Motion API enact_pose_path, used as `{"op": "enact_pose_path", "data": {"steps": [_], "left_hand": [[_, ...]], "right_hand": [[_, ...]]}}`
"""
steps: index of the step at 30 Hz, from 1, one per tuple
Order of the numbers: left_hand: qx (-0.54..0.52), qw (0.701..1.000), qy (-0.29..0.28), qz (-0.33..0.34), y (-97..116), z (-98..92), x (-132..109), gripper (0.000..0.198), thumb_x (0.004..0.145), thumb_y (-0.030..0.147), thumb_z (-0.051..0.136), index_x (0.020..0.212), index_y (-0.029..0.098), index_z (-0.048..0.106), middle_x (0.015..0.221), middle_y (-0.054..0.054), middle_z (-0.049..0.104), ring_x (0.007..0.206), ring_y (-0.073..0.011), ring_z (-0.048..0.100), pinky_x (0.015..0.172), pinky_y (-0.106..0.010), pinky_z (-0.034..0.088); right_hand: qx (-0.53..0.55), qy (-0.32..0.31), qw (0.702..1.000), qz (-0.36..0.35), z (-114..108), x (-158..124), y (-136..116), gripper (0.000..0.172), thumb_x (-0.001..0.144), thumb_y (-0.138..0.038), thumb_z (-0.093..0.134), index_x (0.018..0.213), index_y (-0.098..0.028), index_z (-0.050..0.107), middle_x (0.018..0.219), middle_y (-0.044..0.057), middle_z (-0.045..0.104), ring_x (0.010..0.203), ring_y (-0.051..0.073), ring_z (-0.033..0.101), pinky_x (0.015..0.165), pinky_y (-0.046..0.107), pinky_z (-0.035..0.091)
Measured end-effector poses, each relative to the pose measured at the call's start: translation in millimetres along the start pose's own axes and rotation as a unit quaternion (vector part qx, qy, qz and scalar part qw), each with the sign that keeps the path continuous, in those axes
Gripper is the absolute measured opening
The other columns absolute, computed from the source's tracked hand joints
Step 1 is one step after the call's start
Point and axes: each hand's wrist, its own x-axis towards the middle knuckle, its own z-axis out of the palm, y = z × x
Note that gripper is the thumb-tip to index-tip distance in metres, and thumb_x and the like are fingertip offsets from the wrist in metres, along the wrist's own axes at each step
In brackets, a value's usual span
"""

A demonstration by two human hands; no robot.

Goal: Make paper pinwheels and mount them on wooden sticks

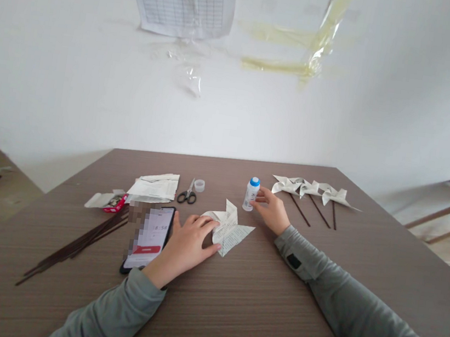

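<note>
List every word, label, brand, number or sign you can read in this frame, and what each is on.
"8:58", on the phone; whether a digit precedes it is unclear.
Too small or blurred to read:
Lettering on the phone's red button.
Label on the white bottle.
Print on the paper pinwheel by the left hand.
Anything written on the gridded wall sheet.

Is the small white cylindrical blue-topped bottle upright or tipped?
Upright: the white bottle shows its blue top uppermost, base down, right hand at its side.
</note>
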Motion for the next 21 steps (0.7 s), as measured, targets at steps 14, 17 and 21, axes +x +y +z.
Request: {"op": "enact_pose_path", "data": {"steps": [14,17,21], "left_hand": [[0.011,1.000,-0.005,-0.009,0.0,-2.2,-1.2,0.051,0.106,0.034,0.081,0.156,0.041,0.077,0.167,-0.006,0.075,0.160,-0.0446,0.062,0.143,-0.089,0.022],[0.010,1.000,-0.007,-0.010,-2.3,-2.4,-1.0,0.051,0.106,0.034,0.080,0.157,0.038,0.077,0.168,-0.008,0.074,0.160,-0.0450,0.062,0.142,-0.089,0.022],[0.008,1.000,-0.021,-0.011,-6.1,-5.3,-0.7,0.052,0.107,0.035,0.077,0.158,0.036,0.076,0.170,-0.010,0.072,0.161,-0.0446,0.060,0.143,-0.087,0.022]], "right_hand": [[-0.006,-0.046,0.999,0.007,21.6,28.7,-6.5,0.038,0.088,-0.018,0.092,0.124,-0.024,0.083,0.117,0.008,0.091,0.106,0.030,0.091,0.098,0.042,0.073],[-0.007,-0.058,0.998,0.017,30.3,41.2,-9.3,0.038,0.087,-0.015,0.093,0.123,-0.022,0.083,0.118,0.009,0.091,0.105,0.029,0.091,0.097,0.042,0.073],[-0.007,-0.081,0.996,0.020,43.4,61.1,-14.6,0.037,0.084,-0.011,0.094,0.119,-0.022,0.085,0.114,0.009,0.091,0.102,0.029,0.091,0.097,0.042,0.073]]}}
